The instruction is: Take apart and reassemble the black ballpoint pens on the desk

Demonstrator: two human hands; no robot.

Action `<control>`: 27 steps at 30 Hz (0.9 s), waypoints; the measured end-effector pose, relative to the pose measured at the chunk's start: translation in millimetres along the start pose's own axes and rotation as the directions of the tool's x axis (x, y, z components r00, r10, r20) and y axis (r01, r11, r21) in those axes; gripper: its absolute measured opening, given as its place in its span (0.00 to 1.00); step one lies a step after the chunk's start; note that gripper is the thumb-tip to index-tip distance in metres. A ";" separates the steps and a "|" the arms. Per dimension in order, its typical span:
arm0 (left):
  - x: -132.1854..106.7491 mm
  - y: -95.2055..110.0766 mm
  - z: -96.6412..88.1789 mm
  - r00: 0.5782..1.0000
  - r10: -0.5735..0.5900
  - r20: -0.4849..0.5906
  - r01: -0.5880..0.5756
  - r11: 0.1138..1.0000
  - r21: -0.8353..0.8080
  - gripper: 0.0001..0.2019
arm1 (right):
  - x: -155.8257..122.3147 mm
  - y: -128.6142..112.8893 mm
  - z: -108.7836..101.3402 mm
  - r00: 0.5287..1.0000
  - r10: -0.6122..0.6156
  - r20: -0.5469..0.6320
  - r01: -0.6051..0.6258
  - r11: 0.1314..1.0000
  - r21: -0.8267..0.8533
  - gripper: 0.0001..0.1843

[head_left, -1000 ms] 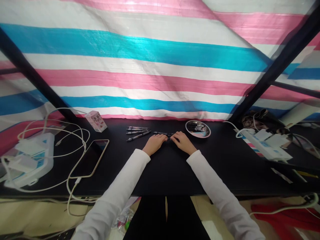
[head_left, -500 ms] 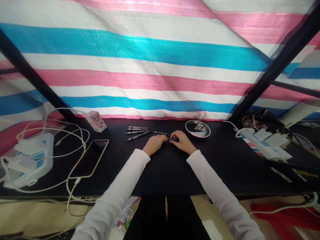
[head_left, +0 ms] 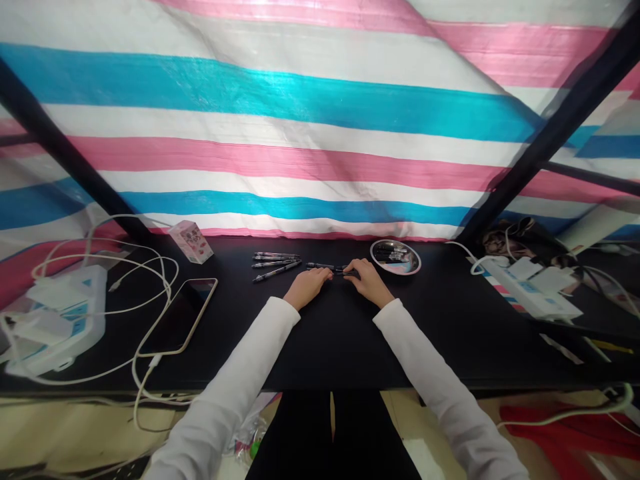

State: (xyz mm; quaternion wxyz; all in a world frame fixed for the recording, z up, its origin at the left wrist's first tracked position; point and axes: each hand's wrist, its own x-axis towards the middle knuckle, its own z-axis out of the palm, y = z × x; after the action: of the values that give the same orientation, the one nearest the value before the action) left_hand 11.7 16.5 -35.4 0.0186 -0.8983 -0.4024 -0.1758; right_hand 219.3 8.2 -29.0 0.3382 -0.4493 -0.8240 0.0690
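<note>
My left hand and my right hand face each other low over the black desk, fingers closed. Between their fingertips runs a short dark pen, mostly covered by the fingers. Just beyond my left fingers lies another pen, partly hidden. To the left, several dark pens with clear sections lie in a loose group. Beyond my right hand stands a round shiny metal dish with dark pen parts in it.
A phone on a charging cable and a white power strip lie left. A small pink box stands at the back. Another power strip and a dark bag are right. Striped sheeting hangs behind the desk.
My hands have shifted slightly, and the right fingers have turned around the pen. The pen between them now shows as a thinner line. The loose pens and dish have stayed put.
</note>
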 end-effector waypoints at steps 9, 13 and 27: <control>0.8 -5.3 1.6 0.992 -0.024 -0.123 0.036 0.995 0.091 0.15 | -2.4 2.3 0.6 0.995 0.095 -0.030 -0.098 0.991 -0.096 0.07; -0.2 -4.7 -3.0 0.976 -0.089 -0.197 0.108 0.990 0.089 0.15 | -2.4 5.9 3.0 0.991 0.127 -0.053 -0.132 0.983 -0.128 0.07; -0.8 -3.1 -4.1 0.992 -0.051 -0.113 0.027 0.979 -0.203 0.07 | -1.0 5.6 4.8 0.988 0.134 -0.079 -0.142 0.983 -0.114 0.07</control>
State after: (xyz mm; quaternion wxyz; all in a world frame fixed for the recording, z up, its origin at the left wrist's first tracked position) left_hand 7.7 17.2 -32.1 -0.0522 -0.8756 -0.3980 -0.2687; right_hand 220.6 11.6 -35.5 0.3342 -0.5270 -0.7809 0.0268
